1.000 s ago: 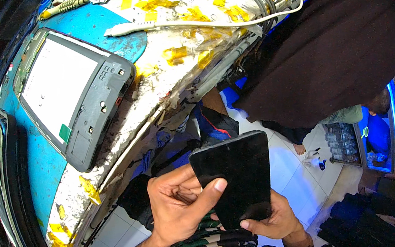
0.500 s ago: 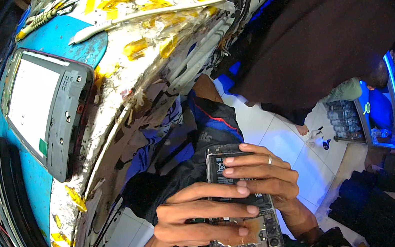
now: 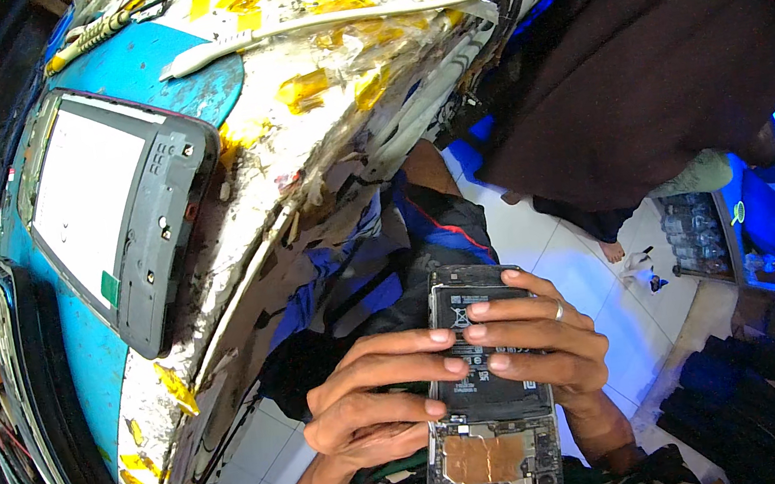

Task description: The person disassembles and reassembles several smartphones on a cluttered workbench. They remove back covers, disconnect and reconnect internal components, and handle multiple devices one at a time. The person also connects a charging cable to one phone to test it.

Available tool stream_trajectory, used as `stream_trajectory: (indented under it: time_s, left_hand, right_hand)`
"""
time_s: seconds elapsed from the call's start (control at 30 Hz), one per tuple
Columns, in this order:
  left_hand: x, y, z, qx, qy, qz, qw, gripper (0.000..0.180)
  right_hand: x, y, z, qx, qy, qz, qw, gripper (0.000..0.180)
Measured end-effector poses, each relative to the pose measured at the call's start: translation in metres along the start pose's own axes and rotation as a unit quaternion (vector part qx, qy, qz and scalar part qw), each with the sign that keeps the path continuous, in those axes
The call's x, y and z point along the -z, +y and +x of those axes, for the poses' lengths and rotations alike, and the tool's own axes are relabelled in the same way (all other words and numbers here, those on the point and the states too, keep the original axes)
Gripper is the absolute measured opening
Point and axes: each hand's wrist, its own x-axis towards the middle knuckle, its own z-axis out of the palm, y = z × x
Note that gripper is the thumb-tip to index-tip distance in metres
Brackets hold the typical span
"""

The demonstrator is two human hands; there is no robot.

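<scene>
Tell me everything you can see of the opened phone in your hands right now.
The opened phone has its back cover off, facing the camera. A dark battery fills its middle, a copper-coloured patch and grey circuit parts show at the near end, and a dark frame runs round the edge. It lies lengthwise away from the person, above the lap. The left hand and the ringed right hand grip it from either side, fingertips pressed on the battery.

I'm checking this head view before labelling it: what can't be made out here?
- Opened phone: its middle is covered by the fingers of the left hand and right hand.
- Phone's circuit parts: too small to tell apart.
- Grey-framed screen unit on the bench: bent by the fisheye; buttons unclear.
- Person in dark cloth: cut off by the edge.
</scene>
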Motion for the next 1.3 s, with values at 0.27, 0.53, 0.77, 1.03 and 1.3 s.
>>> stream_trajectory:
  time_s: [0.27,0.53,0.77,1.03,1.3]
  left_hand:
    - [0.003,0.009,-0.007,-0.013,0.03,0.064,0.997,0.029]
    - [0.001,0.002,-0.022,-0.014,0.046,0.073,0.996,0.036]
    - [-0.043,-0.006,-0.041,0.228,0.078,-0.181,0.954,0.072]
    - [-0.046,0.026,-0.036,0.432,0.198,-0.45,0.756,0.065]
    - [-0.027,0.044,-0.028,0.426,0.091,-0.278,0.856,0.054]
  right_hand:
    - [0.004,-0.006,-0.001,-0.008,-0.001,0.013,1.0,0.029]
    - [0.003,-0.01,-0.004,-0.002,-0.008,-0.001,1.0,0.029]
    - [-0.007,-0.029,-0.009,0.013,-0.042,-0.219,0.975,0.023]
    - [-0.013,-0.038,-0.014,0.033,-0.086,-0.213,0.973,0.03]
    - [0.016,-0.028,-0.004,-0.118,0.001,0.172,0.978,0.026]
